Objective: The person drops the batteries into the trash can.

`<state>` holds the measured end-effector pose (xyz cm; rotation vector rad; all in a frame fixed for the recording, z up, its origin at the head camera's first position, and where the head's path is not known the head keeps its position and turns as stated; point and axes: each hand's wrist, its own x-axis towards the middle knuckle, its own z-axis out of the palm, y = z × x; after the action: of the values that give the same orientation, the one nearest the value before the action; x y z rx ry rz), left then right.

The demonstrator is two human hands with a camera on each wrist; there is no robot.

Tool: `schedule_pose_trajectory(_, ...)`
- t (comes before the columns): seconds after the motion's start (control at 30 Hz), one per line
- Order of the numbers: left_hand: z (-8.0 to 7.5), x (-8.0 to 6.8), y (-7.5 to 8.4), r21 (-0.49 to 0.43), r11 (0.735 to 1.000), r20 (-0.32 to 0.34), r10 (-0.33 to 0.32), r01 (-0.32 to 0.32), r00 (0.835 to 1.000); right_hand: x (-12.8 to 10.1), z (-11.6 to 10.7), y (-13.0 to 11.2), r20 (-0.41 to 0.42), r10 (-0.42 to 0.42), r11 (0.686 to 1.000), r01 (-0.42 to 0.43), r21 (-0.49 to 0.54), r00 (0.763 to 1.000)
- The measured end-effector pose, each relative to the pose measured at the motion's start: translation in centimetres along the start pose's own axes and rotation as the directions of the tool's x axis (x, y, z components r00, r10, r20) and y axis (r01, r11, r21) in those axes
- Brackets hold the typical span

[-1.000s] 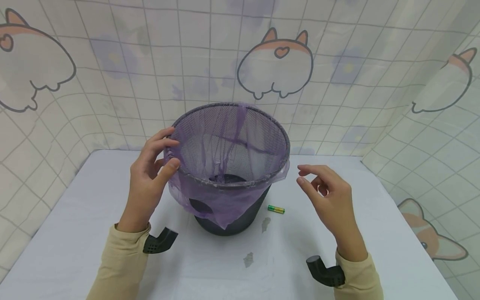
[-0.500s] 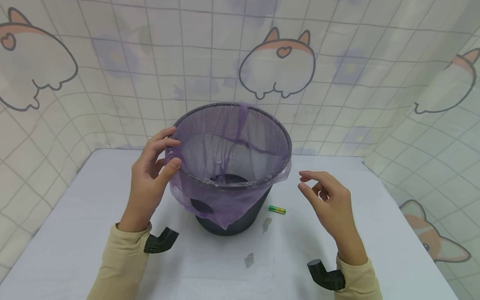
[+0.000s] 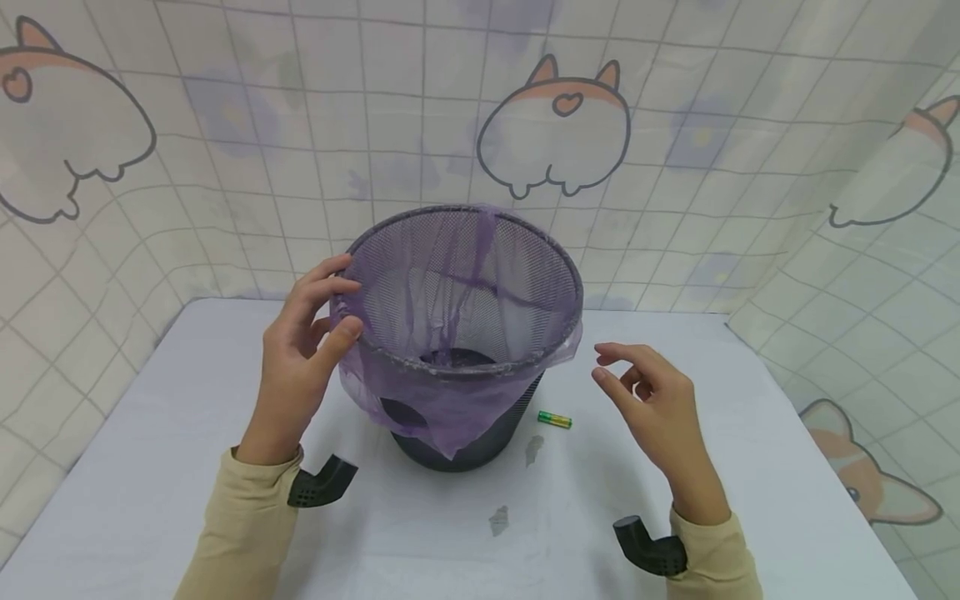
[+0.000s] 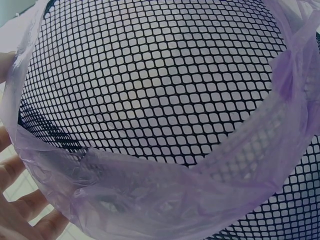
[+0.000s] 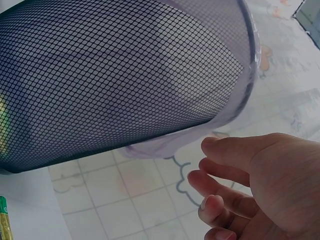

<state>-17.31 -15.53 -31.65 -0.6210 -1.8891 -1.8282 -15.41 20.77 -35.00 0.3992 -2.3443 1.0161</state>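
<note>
Between my hands, mesh bin point(image 3: 465, 333): left hand point(image 3: 303, 350) pinches purple liner point(image 3: 420, 400) at rim, right hand point(image 3: 652, 400) loose, empty; next, I judge, right-side liner needs tucking.

Legible text: none in any view. The green and gold battery point(image 3: 553, 419), lying on the surface point(image 3: 150, 467) just right of the black mesh bin point(image 3: 465, 333), bears markings too small to read. The bin's purple liner bag point(image 3: 442, 408) and the tiled backdrop point(image 3: 750, 125) with cartoon animal prints carry no words, numbers or brand marks.
</note>
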Motion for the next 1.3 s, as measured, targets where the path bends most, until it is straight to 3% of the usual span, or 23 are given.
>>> schedule_pose_trajectory(0.7, 0.0, 0.0, 0.2, 0.010, 1.000, 0.009, 0.024, -0.025, 1.000, -0.1, 0.8, 0.9, 0.063, 0.035, 0.996, -0.029, -0.086, 0.997)
schedule_pose_trajectory(1.3, -0.1, 0.0, 0.0, 0.015, 1.000, 0.004, 0.009, -0.009, 1.000, -0.4, 1.5, 1.6, 0.124, 0.093, 0.990, -0.078, -0.120, 0.988)
